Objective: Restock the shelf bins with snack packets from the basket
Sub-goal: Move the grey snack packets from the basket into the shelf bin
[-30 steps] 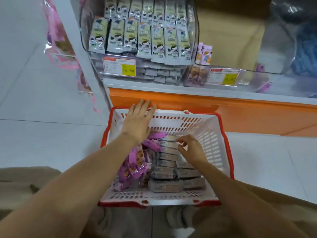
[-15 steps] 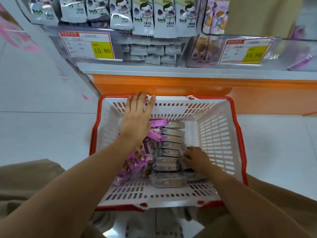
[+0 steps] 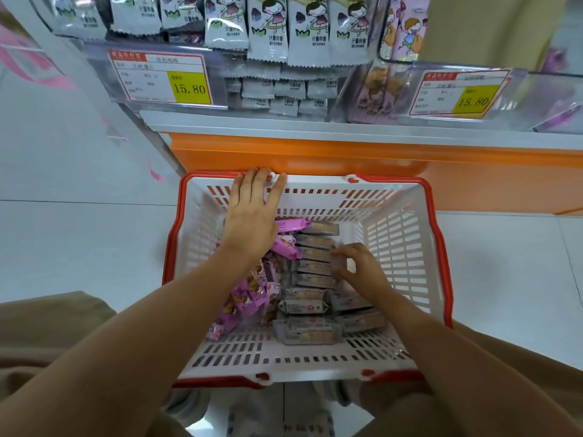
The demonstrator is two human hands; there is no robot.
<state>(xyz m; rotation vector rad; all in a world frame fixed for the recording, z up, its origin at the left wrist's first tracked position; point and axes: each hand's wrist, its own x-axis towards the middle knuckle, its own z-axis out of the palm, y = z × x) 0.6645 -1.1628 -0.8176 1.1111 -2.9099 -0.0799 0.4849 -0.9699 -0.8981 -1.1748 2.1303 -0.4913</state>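
Head view: right hand (image 3: 362,272) has slid farther along the grey packets (image 3: 310,280) and now pinches one, so a pick looks to be starting. Left hand (image 3: 252,216) stays flat, fingers straight, on the basket (image 3: 391,179) far rim.

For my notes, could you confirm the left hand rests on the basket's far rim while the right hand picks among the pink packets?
Not quite: the head view shows the right hand among the grey packets; the pink packets lie to their left. The rest holds.

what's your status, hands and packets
Left hand flat on basket far rim. Right hand pinching among grey packets. Pink packets heaped alongside, no block seen.
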